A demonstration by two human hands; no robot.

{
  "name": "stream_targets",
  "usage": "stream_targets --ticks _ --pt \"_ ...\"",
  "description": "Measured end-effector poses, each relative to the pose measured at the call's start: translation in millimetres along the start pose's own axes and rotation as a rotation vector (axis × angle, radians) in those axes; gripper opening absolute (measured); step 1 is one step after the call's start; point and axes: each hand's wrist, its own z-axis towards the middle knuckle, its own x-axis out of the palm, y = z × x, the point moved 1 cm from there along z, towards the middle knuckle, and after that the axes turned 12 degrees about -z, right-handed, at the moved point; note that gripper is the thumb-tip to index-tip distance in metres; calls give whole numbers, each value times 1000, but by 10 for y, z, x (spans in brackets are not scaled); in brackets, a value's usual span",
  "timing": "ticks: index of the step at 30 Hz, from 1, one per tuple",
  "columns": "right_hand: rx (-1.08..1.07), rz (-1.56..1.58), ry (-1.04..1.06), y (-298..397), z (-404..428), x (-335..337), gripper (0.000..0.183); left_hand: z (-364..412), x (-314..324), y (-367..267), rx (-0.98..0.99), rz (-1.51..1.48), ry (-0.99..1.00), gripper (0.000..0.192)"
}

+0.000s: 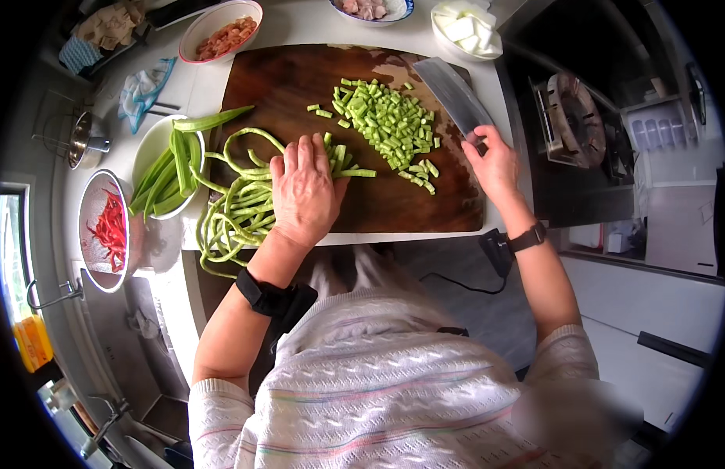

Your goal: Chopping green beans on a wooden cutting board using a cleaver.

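My left hand [307, 190] lies palm down over a bunch of long green beans [239, 202], whose ends stick out past my fingers on the dark wooden cutting board [298, 70]. In my right hand [493, 158] is a cleaver [453, 94], held near its handle over the board's right side, with the blade pointing away from me. Between my hands, farther back, lies a heap of short-cut green bean pieces [389, 120]. A few pieces lie apart from the heap. The uncut beans curl over the board's left edge. My left palm and what it covers are hidden.
Left of the board stand a white bowl of long green pods [180, 158] and a strainer of red chilies [110, 228]. Behind it are bowls of minced meat [224, 38], pale meat pieces [364, 9] and white slices [468, 32]. A cloth [144, 91] lies back left; a gas burner [573, 120] is at right.
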Motion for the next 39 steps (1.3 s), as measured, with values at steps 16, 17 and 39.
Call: stream_targets --ticks 16,17,39 --pt "-13 668 761 1298 -291 -180 19 -14 10 26 -21 -7 -25 67" --pt "4 684 729 1308 -266 -119 19 -4 3 18 -10 -8 -22 67" --pt "-653 437 362 1624 -21 124 16 -9 38 76 48 -37 -41 67"
